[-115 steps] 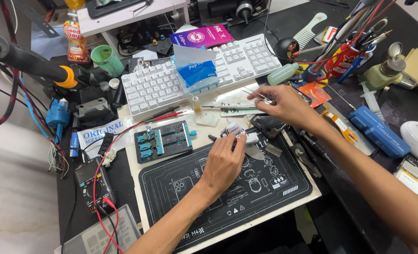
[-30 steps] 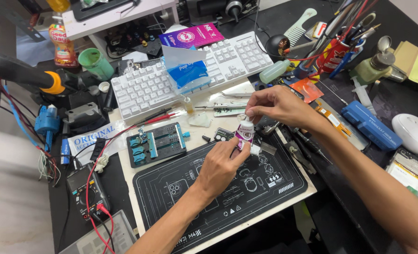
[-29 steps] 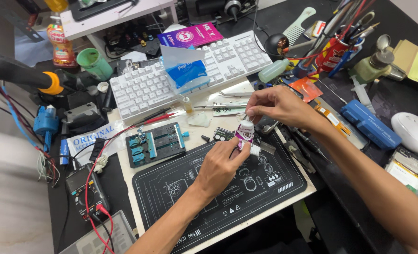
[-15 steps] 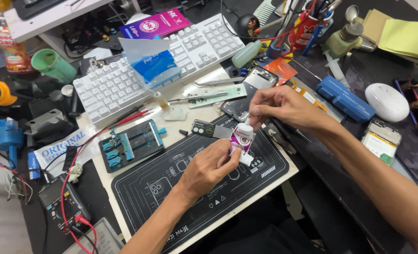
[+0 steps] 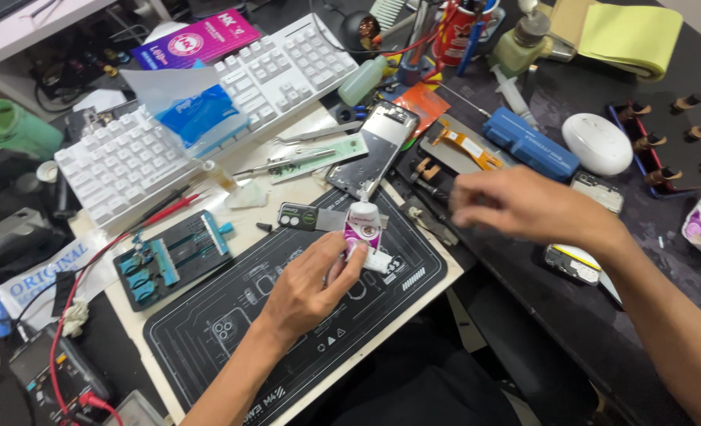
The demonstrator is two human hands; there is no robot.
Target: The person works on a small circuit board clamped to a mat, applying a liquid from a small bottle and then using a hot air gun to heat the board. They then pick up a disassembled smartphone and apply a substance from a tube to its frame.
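Glue tube, small white plastic w/ purple label and a thin nozzle (image 5: 362, 221), sits upright in the left hand (image 5: 307, 288), over the far edge of the black repair mat w/ white printed outlines (image 5: 232, 331). Left thumb and fingers are clamped round the tube body, nozzle pointing up and away from the person.

Right hand (image 5: 524, 209) hovers just beside it, to the right, motion-blurred; fingers curled loosely together. Can't tell whether they pinch anything, e.g. a cap — too smeared.

Near the nozzle tip: a silver phone back frame (image 5: 374, 146) lying flat, and a small dark camera-bezel strip (image 5: 307, 217) just left of the tube. White keyboard (image 5: 201, 102) w/ a blue tissue pack on it sits well behind; blue clamp jig (image 5: 173, 256) at the mat's left corner.

Doing this bit well, as I judge it: keep the grip low on the tube and light, since a hard squeeze w/ the nozzle open would likely push out a blob. Rest the left wrist on the mat for steadiness. Keep the tip aimed clear of the frame's glossy face and the tweezers behind. The loose parts crowd close, so the right hand should approach slowly to avoid knocking the tube sideways.
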